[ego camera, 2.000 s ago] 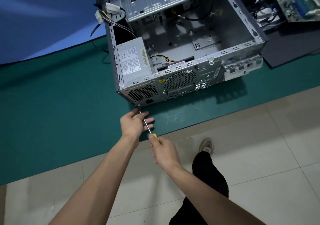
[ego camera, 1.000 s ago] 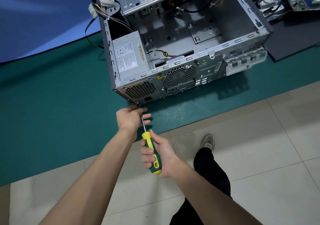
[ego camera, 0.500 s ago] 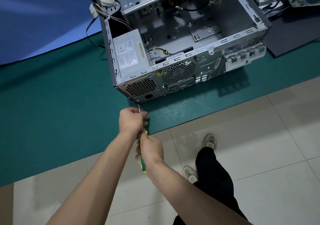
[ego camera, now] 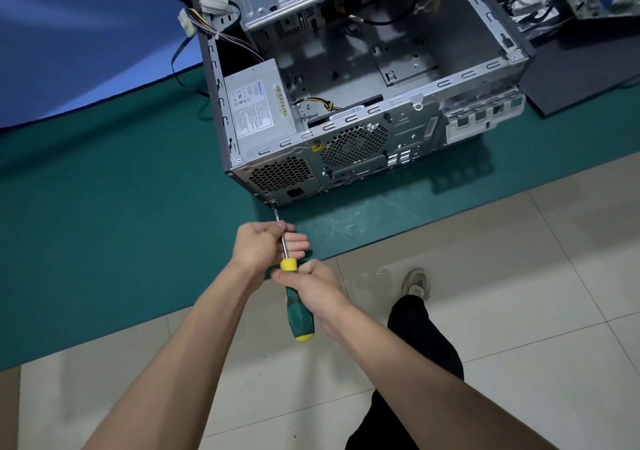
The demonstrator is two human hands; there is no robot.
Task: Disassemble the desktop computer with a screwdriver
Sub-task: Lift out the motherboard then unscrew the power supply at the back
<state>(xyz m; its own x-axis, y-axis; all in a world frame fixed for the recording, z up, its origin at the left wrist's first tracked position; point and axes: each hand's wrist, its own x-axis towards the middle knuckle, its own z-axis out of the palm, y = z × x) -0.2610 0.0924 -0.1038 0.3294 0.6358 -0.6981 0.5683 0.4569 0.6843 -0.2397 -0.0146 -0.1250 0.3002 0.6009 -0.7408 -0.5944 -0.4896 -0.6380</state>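
Power supply [ego camera: 258,108] label print too small to read

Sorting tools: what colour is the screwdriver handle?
Green with yellow ends, head view.

Single head-worn wide-angle view, looking steeply down and forward from standing height. Both forearms entering from 6 o'clock, near the lens. Open computer case [ego camera: 363,96] at 12 o'clock, farther off on green mat [ego camera: 104,207]. Tiled floor [ego camera: 519,311] toward 5 o'clock.
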